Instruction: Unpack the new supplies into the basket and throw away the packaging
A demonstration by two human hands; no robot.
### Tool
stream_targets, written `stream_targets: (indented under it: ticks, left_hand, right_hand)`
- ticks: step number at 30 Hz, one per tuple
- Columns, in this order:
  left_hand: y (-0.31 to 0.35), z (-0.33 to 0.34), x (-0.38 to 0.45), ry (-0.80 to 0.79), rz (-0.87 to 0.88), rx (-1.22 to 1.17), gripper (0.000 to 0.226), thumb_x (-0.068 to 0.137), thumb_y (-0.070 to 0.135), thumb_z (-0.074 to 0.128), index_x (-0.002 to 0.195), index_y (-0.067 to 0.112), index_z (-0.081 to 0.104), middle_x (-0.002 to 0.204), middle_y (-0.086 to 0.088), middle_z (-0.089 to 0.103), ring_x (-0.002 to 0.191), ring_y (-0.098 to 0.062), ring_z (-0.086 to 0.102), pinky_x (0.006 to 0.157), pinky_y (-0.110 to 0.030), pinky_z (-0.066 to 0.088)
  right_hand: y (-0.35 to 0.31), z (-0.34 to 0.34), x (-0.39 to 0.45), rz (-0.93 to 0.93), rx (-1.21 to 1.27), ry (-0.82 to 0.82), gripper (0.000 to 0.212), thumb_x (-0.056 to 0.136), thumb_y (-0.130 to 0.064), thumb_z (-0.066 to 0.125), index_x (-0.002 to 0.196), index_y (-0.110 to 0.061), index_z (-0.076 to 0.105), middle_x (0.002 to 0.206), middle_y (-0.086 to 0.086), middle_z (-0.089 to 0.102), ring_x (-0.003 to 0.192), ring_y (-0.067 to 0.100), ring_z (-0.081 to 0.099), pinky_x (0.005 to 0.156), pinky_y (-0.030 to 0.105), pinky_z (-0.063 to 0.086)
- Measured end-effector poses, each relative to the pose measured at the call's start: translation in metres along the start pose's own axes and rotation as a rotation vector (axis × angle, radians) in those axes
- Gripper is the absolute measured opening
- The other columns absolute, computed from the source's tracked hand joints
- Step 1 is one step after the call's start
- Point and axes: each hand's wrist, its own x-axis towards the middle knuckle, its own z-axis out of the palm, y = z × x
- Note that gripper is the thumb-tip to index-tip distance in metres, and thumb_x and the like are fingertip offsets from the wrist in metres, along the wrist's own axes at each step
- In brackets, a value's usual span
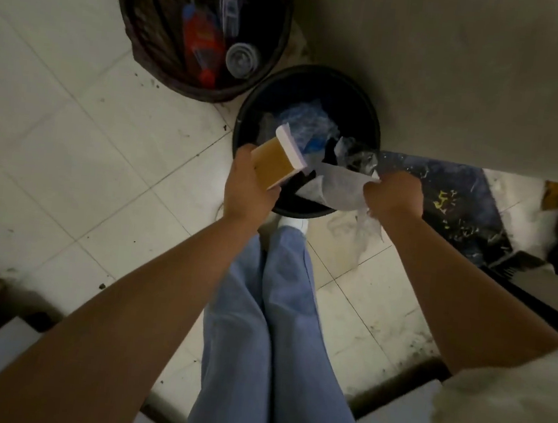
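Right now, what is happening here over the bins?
A person stands over a black bin. The left hand holds a yellow and white block; the right hand grips clear plastic wrapping above the bin. A second, dark bin behind holds other rubbish.

Two hands: left hand, right hand. One sponge, one wrapper between them; two bins beyond: wicker basket, black bin.
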Motion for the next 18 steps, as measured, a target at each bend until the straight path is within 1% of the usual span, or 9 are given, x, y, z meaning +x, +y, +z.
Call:
stream_targets:
  ticks: [2,6,8,10,12,14,16,17,18]
  left_hand:
    - [-0.003,0.005,0.012,0.008,-0.007,0.007,0.065,0.074,0.016,0.079,0.126,0.004,0.042,0.120,-0.015,0.059,0.109,-0.028,0.058,0.089,-0.034,0.049]
    - [-0.009,0.014,0.038,0.028,0.017,-0.005,0.067,0.073,0.016,0.080,0.126,0.003,0.041,0.120,-0.015,0.059,0.107,-0.028,0.058,0.082,-0.028,0.045]
    - [-0.010,0.017,0.050,-0.016,0.038,-0.001,0.072,0.073,0.013,0.079,0.131,0.006,0.038,0.125,-0.013,0.056,0.114,-0.027,0.055,0.088,-0.029,0.045]
    - [-0.011,0.021,0.057,-0.080,0.055,0.043,0.082,0.074,0.006,0.075,0.141,0.008,0.028,0.139,-0.012,0.047,0.127,-0.027,0.046,0.101,-0.032,0.041]
    - [-0.010,0.024,0.057,-0.126,0.053,0.130,0.085,0.077,0.002,0.071,0.146,0.009,0.021,0.145,-0.013,0.039,0.133,-0.029,0.040,0.106,-0.034,0.037]
    - [-0.009,0.024,0.052,-0.151,0.036,0.207,0.077,0.080,0.003,0.067,0.145,0.008,0.024,0.143,-0.017,0.040,0.131,-0.032,0.041,0.107,-0.037,0.038]
    - [-0.009,0.019,0.043,-0.205,0.068,0.297,0.063,0.085,0.004,0.060,0.141,0.009,0.032,0.139,-0.018,0.046,0.127,-0.035,0.045,0.104,-0.039,0.041]
    - [-0.009,0.015,0.038,-0.232,0.099,0.363,0.057,0.088,0.005,0.056,0.140,0.011,0.035,0.137,-0.017,0.049,0.125,-0.035,0.047,0.103,-0.041,0.043]
    - [-0.007,0.009,0.032,-0.254,0.127,0.441,0.053,0.090,0.005,0.052,0.140,0.014,0.038,0.136,-0.017,0.050,0.123,-0.035,0.048,0.103,-0.043,0.045]
  right_hand:
    - [-0.004,0.008,0.009,-0.036,-0.016,-0.015,0.025,0.084,-0.008,0.047,0.103,0.004,0.058,0.107,0.024,0.063,0.096,0.036,0.061,0.078,0.037,0.049]
    - [-0.017,0.033,0.032,-0.091,-0.019,-0.059,0.027,0.089,-0.014,0.045,0.107,0.002,0.056,0.111,0.024,0.061,0.101,0.037,0.058,0.077,0.034,0.044]
    - [-0.024,0.046,0.043,-0.136,0.010,-0.088,0.032,0.091,-0.021,0.045,0.110,0.004,0.053,0.113,0.026,0.060,0.102,0.039,0.057,0.077,0.035,0.043]
    - [-0.030,0.054,0.047,-0.171,0.025,-0.091,0.041,0.092,-0.029,0.044,0.115,0.004,0.050,0.116,0.027,0.058,0.105,0.040,0.055,0.078,0.036,0.043]
    - [-0.034,0.057,0.044,-0.200,0.023,-0.070,0.047,0.092,-0.034,0.042,0.121,0.003,0.045,0.121,0.027,0.055,0.110,0.041,0.052,0.085,0.040,0.044]
    - [-0.033,0.055,0.038,-0.253,0.028,-0.053,0.040,0.093,-0.032,0.041,0.118,-0.002,0.048,0.122,0.026,0.054,0.110,0.041,0.052,0.087,0.040,0.043]
    - [-0.032,0.050,0.032,-0.306,0.011,-0.057,0.019,0.092,-0.026,0.043,0.101,-0.011,0.050,0.116,0.027,0.056,0.104,0.039,0.055,0.078,0.037,0.043]
    - [-0.031,0.046,0.029,-0.330,-0.005,-0.058,0.016,0.092,-0.023,0.043,0.099,-0.011,0.051,0.115,0.027,0.057,0.103,0.039,0.055,0.074,0.034,0.040]
    - [-0.033,0.040,0.022,-0.333,-0.022,-0.073,0.021,0.091,-0.020,0.044,0.106,-0.007,0.053,0.117,0.025,0.056,0.105,0.039,0.055,0.074,0.032,0.039]
